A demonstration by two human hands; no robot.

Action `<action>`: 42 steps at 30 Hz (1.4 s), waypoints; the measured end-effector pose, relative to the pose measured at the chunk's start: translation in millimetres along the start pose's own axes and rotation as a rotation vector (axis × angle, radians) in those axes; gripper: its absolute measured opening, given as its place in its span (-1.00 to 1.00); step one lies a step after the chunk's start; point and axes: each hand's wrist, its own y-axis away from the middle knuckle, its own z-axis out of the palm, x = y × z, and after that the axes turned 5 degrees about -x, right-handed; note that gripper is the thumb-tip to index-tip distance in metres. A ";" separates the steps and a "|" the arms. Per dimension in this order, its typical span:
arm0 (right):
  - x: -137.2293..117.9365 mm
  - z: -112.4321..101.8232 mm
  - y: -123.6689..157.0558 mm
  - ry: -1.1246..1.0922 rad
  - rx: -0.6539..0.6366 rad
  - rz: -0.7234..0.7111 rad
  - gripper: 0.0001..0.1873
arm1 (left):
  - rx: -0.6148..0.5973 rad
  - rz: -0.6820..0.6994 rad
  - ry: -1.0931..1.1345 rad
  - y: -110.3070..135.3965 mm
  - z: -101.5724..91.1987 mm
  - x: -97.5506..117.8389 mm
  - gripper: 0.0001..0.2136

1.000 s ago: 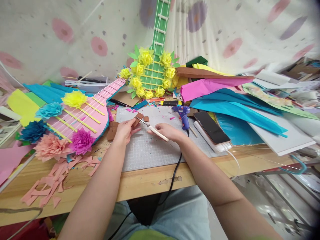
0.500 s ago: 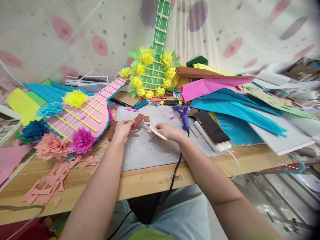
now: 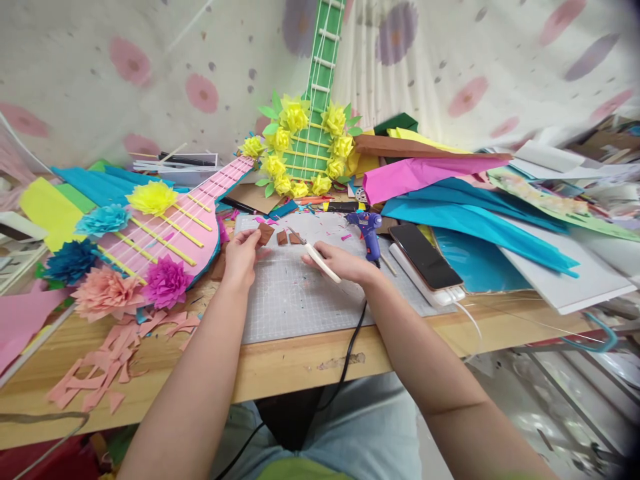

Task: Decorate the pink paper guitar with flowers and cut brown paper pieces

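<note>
My left hand (image 3: 241,259) pinches a brown piece of paper or card (image 3: 266,233) between thumb and fingers, above the left side of the grey cutting mat (image 3: 290,303). My right hand (image 3: 336,260) is closed around white-handled scissors (image 3: 324,265), whose blades point up and left, apart from the held piece. Two small brown cut pieces (image 3: 283,238) lie on the mat between my hands. More brown material (image 3: 218,270) shows partly behind my left wrist.
A purple glue gun (image 3: 369,235) stands right of my right hand, its black cord crossing the mat. Beyond it lies a phone (image 3: 425,255). A pink paper instrument (image 3: 165,233) with flowers fills the left; a green one (image 3: 311,147) stands behind. Pink scraps (image 3: 107,360) lie front left.
The scissors have moved right, away from the brown piece, and a second small cut piece now lies on the mat. My left hand has tilted its piece up and drawn it slightly left.
</note>
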 end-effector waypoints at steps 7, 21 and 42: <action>-2.5 1.6 3.1 0.157 -0.041 -0.007 -0.47 | -0.090 -0.028 0.179 3.5 1.4 3.0 -0.87; -3.0 2.5 3.0 -0.144 -0.183 -0.073 -0.48 | -0.163 -0.058 0.127 8.0 4.6 -1.9 -0.88; 1.5 5.4 -3.4 -0.517 -0.291 -0.019 -0.47 | -0.140 -0.147 0.156 9.8 5.6 -0.8 -0.86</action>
